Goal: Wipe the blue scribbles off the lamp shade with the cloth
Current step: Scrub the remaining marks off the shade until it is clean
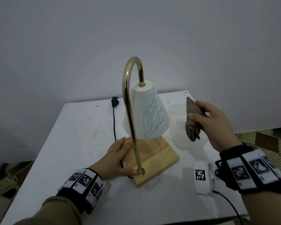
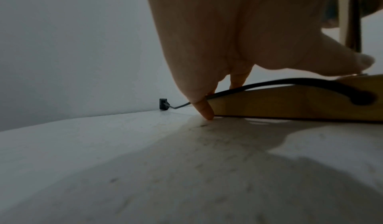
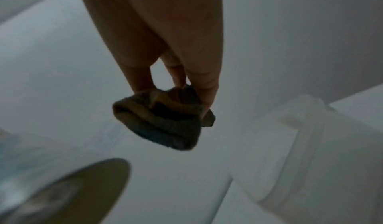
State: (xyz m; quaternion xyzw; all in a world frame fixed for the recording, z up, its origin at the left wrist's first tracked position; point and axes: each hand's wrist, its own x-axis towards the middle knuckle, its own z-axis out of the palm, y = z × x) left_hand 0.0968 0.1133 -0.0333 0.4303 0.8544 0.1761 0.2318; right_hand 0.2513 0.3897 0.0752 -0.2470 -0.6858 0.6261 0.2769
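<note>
head view: blue scribbles all over the lamp shade, unwiped; right hand pinching bunched cloth just beside it. left wrist view: left hand spread, bracing wooden base. right wrist view: fingers curled around cloth; wiping seemingly not begun.

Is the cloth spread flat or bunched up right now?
Bunched up. The cloth is a folded wad pinched in the right hand, held off the lamp shade.

No words, brands or numbers can be read. The only signs are black-and-white square code markers: one on the small white box lying on the table, and several on the bands around the left wrist and the right wrist.
</note>
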